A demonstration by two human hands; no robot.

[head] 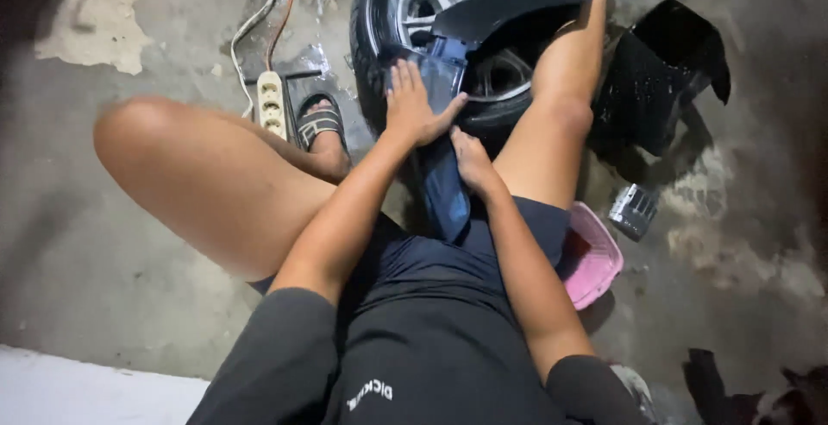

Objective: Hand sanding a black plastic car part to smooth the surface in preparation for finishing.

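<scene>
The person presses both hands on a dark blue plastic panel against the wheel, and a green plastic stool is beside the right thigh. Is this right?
Not quite: the head view shows the plastic stool is pink, not green. The left hand and right hand do press the dark blue plastic panel against the wheel.

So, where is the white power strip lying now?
In the head view, the white power strip lies on the concrete floor at upper left, beside the sandalled foot, left of the wheel.

No package, sign or screen can be seen here. The only lettering is a small white print on the dark shirt (371, 390), low in the view near the person's chest. It forms a short curved row, and it appears upside down from this camera.
</scene>
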